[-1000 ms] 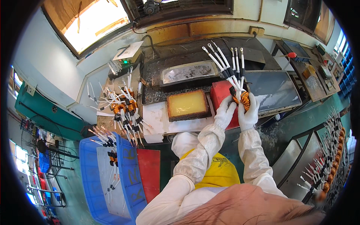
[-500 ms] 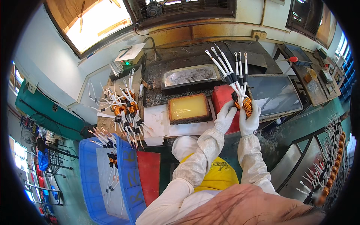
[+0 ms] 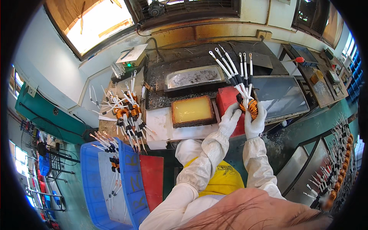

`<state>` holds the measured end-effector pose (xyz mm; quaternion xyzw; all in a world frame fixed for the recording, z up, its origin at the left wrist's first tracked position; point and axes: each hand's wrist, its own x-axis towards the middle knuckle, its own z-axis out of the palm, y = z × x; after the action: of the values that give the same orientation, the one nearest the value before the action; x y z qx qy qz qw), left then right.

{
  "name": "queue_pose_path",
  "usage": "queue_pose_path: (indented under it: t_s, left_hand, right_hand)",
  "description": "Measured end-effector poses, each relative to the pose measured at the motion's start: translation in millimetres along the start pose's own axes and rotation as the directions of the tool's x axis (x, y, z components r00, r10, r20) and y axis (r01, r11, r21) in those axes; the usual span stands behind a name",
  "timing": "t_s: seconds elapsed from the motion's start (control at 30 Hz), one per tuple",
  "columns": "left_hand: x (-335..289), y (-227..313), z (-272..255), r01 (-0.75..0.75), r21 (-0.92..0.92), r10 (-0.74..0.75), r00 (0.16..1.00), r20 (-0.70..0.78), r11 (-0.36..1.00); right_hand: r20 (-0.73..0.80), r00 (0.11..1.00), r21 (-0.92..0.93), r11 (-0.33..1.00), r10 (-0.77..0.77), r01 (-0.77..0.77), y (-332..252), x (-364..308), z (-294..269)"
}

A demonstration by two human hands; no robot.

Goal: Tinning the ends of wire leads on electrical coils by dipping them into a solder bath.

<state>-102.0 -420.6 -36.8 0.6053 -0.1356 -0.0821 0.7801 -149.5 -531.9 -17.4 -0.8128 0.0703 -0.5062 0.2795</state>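
Between my gloved hands I hold a toroidal coil [image 3: 252, 109] wound with copper wire. Its white leads, with black sleeves and ring terminals, fan upward over the bench. My left hand [image 3: 230, 119] is closed on the coil's left side, by the base of the leads. Around the right side curl the fingers of my right hand [image 3: 256, 122]. A red block [image 3: 226, 99] stands just behind my left hand. To its left is a tray of yellow liquid [image 3: 193, 111], and behind that a rectangular metal pot [image 3: 195, 78] with a dull silvery surface.
Several more coils [image 3: 128, 109] with leads lie piled at the bench's left end. Below them stands a blue bin [image 3: 134, 184] holding coils. A grey-surfaced tray [image 3: 281, 97] sits right of the red block. Many coils [image 3: 339, 172] line a rack at lower right.
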Motion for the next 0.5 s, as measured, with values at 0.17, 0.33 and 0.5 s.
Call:
queue_pose_path:
  t_s: [0.17,0.33,0.5]
  left_hand:
    - [0,-1,0,-0.004,-0.012,0.004,1.000,0.012,1.000]
    - [0,2,0,-0.003,-0.006,0.004,1.000,0.018,1.000]
    - [-2,9,1,-0.006,0.017,0.006,1.000,-0.004,1.000]
  right_hand:
    - [0.012,1.000,0.011,1.000,0.019,-0.020,-1,0,-1]
    - [-0.004,1.000,0.003,1.000,-0.017,0.017,1,0,-1]
    - [-0.003,1.000,-0.018,1.000,-0.002,0.002,0,0,0]
